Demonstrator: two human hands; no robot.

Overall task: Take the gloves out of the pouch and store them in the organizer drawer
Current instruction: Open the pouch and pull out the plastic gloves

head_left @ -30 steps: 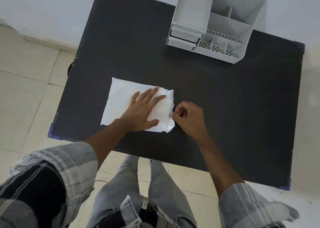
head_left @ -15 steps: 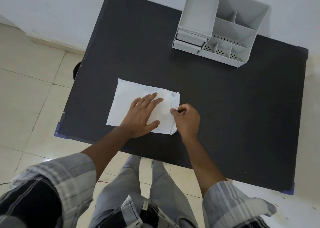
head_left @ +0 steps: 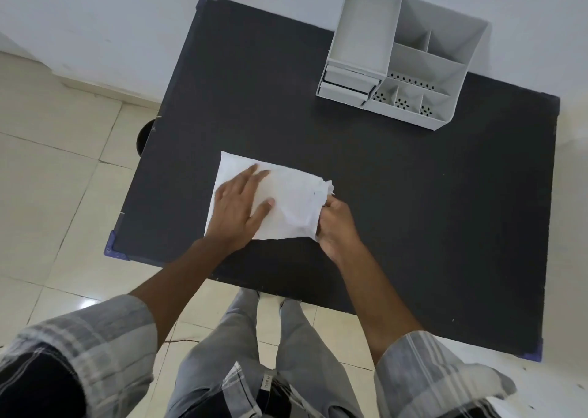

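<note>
A white pouch (head_left: 294, 196) lies flat on the black table (head_left: 413, 211), near its front left. My left hand (head_left: 237, 209) rests flat on the pouch's left half, fingers spread, pressing it down. My right hand (head_left: 335, 225) is at the pouch's right end, its fingers closed on the crumpled edge there. No gloves are visible; the pouch hides whatever is inside. The grey organizer (head_left: 401, 56) stands at the table's far right, with two shut drawers (head_left: 346, 83) at its front left.
The organizer has several open compartments, some with perforated floors. The table's back edge meets a white wall. Tiled floor lies to the left and below, where my legs show. A dark round object (head_left: 143, 136) sits under the table's left edge.
My left hand has slid leftward along the pouch. My right hand has moved in onto the pouch's right end, which is now more bunched up.
</note>
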